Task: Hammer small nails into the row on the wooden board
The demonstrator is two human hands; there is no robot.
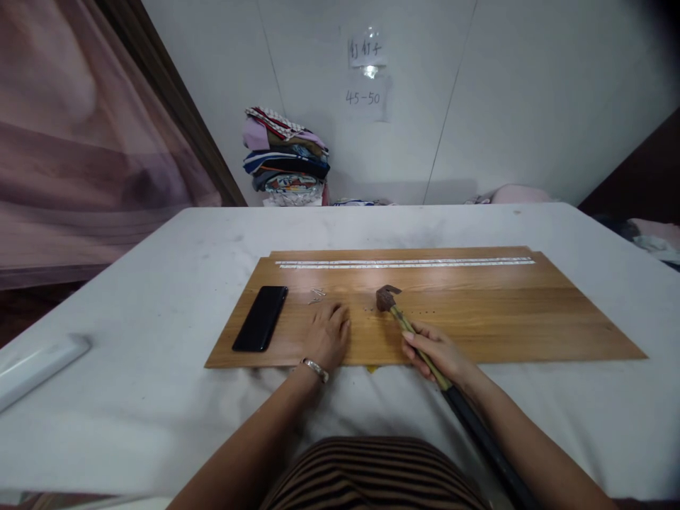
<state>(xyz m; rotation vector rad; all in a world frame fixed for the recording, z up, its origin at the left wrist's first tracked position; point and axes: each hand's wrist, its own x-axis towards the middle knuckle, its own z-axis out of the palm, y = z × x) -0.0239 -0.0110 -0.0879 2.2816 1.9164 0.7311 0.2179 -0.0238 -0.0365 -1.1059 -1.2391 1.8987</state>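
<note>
My right hand (pixel 433 350) grips a claw hammer (pixel 406 326) by its handle, with the rusty head over the middle of the wooden board (pixel 504 326). The dark lower handle runs back under my right forearm. My left hand (pixel 326 334), a bracelet on its wrist, rests palm down on the board with its fingers extended. Just beyond those fingertips lies a small heap of nails (pixel 317 294). Several tiny dark spots (pixel 426 312), nail heads or holes, run in a row on both sides of the hammer head.
A black phone (pixel 260 319) lies at the board's left end. Two white marked strips (pixel 404 264) run along the far side. The board sits on a white-covered table (pixel 138 297). A white roll (pixel 42 365) lies at far left; folded clothes (pixel 287 156) are stacked behind.
</note>
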